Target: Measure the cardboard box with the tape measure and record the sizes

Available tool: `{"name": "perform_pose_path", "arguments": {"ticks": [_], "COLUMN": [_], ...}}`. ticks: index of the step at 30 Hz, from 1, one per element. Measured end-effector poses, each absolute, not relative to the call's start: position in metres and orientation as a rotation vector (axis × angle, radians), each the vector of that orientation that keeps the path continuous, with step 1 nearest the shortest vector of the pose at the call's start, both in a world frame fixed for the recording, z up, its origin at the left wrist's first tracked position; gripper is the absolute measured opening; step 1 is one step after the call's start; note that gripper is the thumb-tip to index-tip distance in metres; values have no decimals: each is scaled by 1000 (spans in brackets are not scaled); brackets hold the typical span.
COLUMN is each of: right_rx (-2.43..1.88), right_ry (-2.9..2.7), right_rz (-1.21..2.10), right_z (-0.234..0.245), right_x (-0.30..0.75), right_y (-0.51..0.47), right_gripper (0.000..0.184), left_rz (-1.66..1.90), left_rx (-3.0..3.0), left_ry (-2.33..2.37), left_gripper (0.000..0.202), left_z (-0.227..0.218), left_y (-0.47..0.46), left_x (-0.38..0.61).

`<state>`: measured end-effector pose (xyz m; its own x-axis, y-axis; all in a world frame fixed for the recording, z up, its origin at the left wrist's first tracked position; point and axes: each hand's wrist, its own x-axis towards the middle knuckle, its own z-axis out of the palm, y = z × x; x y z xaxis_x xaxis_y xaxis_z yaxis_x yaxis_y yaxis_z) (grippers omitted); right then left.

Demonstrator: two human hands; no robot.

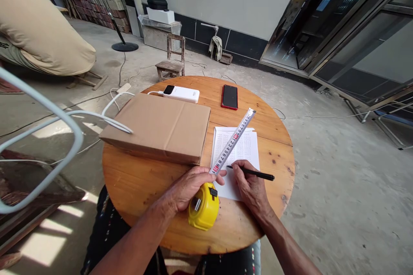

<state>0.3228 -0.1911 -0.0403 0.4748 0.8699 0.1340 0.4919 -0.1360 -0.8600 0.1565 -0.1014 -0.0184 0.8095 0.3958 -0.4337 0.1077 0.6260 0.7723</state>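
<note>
My left hand [189,187] is closed around a yellow tape measure [204,207] near the front of the round wooden table [135,180]. Its white blade [234,141] is pulled out and slants up to the right above a printed paper sheet [245,148]. My right hand [250,184] pinches a black pen [254,173] with the tip on the sheet, just right of the blade's base. A flat brown cardboard box [159,126] lies left of the sheet.
A white power bank [180,93] with a cable and a red-edged phone [229,96] lie at the table's far side. A small wooden chair [171,58], a lamp stand base [124,46] and cables stand on the concrete floor behind. White tubing [48,107] crosses the left.
</note>
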Motion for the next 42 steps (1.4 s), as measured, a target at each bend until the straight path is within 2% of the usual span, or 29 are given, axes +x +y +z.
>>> {"name": "perform_pose_path", "arguments": {"ticks": [22,30,42], "right_rx": [-1801,-1739,-1670], "right_ry": [-1159,-990,-984], "right_rz": [462,562,437], "right_z": [-35,-42,-45], "right_x": [320,326,328], "right_y": [-190,-193,-193], "right_gripper": [20,20,19], "left_rz": [179,176,185], "left_rx": [885,888,886], "left_ry": [617,621,623], "left_gripper": [19,18,18], "left_z": [-17,-16,-17], "left_y": [-101,-101,-102], "left_x": [156,156,155]}}
